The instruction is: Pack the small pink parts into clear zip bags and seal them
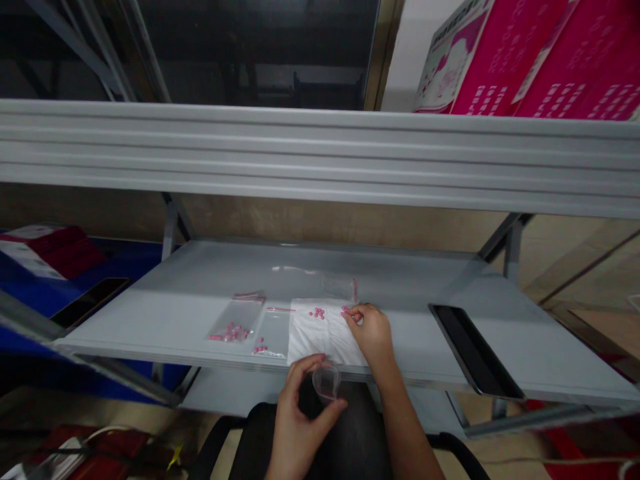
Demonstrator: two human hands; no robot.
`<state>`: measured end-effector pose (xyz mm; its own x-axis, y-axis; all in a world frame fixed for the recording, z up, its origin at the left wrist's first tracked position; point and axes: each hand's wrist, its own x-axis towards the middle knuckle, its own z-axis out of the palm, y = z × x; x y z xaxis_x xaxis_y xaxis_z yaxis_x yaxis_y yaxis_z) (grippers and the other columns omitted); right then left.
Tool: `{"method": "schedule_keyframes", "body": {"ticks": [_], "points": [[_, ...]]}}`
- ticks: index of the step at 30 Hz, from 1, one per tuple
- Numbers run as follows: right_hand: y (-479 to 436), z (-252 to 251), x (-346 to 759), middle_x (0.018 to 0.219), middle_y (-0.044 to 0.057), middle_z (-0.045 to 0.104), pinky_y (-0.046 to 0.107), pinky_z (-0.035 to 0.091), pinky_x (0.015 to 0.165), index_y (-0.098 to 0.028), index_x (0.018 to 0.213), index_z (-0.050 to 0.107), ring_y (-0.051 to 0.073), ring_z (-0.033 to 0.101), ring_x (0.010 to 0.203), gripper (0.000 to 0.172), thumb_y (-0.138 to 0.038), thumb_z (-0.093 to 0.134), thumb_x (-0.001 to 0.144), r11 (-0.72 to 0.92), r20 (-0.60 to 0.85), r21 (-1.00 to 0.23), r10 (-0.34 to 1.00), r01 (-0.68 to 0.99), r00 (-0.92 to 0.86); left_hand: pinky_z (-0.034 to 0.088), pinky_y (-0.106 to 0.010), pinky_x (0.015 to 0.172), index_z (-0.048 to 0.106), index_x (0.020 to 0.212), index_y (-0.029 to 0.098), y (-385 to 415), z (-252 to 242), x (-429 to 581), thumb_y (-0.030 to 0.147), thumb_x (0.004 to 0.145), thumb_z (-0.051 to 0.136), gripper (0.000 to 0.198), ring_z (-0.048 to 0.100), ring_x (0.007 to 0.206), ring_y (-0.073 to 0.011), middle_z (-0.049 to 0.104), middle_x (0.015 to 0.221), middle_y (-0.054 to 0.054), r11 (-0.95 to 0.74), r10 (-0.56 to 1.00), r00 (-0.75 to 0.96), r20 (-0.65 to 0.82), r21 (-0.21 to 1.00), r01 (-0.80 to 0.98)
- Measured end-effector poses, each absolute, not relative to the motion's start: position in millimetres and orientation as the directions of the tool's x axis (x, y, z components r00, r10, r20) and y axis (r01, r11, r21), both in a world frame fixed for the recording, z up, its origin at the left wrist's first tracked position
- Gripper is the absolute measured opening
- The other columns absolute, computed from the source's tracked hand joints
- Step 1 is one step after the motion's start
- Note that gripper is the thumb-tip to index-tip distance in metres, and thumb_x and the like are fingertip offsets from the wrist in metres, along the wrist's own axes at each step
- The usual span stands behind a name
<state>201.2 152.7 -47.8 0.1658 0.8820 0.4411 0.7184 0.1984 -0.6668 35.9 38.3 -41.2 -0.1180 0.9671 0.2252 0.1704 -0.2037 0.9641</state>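
Several pink pieces (319, 313) lie on a white sheet (309, 339), left of the right hand's (375, 331) bunched fingertips, whose grip I cannot tell; the left hand's (299, 408) fingers clasp a clear cup (327, 382).

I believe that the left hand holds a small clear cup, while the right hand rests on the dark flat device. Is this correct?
Not quite: the head view shows the right hand at small pink pieces over the white sheet, apart from the dark flat device. The left hand does hold a small clear cup.
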Motion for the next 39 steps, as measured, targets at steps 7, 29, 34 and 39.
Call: {"method": "schedule_keyframes", "body": {"ticks": [7,29,34,39], "points": [[128,-18,200,0.066,0.004,0.070,0.027,0.046,0.060,-0.017,0.071,0.071,0.017,0.060,0.059,0.011,-0.021,0.062,0.076,0.256,0.426,-0.708,0.898,0.658,0.110,0.052,-0.042,0.094,0.066,0.108,0.020,34,-39,33,0.016,0.065,0.074,0.044,0.068,0.103,-0.0264,0.072,0.108,-0.008,-0.199,0.971,-0.098,0.217,0.966,0.166],[118,-19,208,0.067,0.005,0.068,0.028,0.045,0.058,-0.017,0.076,0.073,0.017,0.058,0.058,0.017,-0.024,0.059,0.080,0.262,0.472,-0.662,0.873,0.702,0.119,0.051,-0.041,0.091,0.057,0.121,0.029,13,-19,20,0.037,0.075,0.079,0.052,0.061,0.105,-0.0265,0.071,0.103,-0.006,-0.634,0.760,0.063,0.647,0.717,0.290],[135,-33,197,0.070,0.007,0.068,0.032,0.046,0.068,-0.015,0.074,0.071,0.021,0.061,0.066,0.015,-0.021,0.058,0.078,0.198,0.462,-0.626,0.873,0.754,0.155,0.052,-0.039,0.091,0.058,0.118,0.027,14,-22,24,0.031,0.076,0.078,0.047,0.063,0.105,-0.0256,0.069,0.106,-0.006,-0.569,0.804,0.019,0.595,0.759,0.317],[143,-39,187,0.075,0.009,0.070,0.031,0.047,0.070,-0.015,0.075,0.071,0.021,0.063,0.067,0.010,-0.017,0.062,0.076,0.143,0.432,-0.628,0.882,0.765,0.190,0.055,-0.036,0.088,0.058,0.116,0.025,17,-29,25,0.021,0.076,0.074,0.043,0.067,0.101,-0.0236,0.068,0.109,-0.005,-0.416,0.879,-0.080,0.471,0.836,0.359]]}}
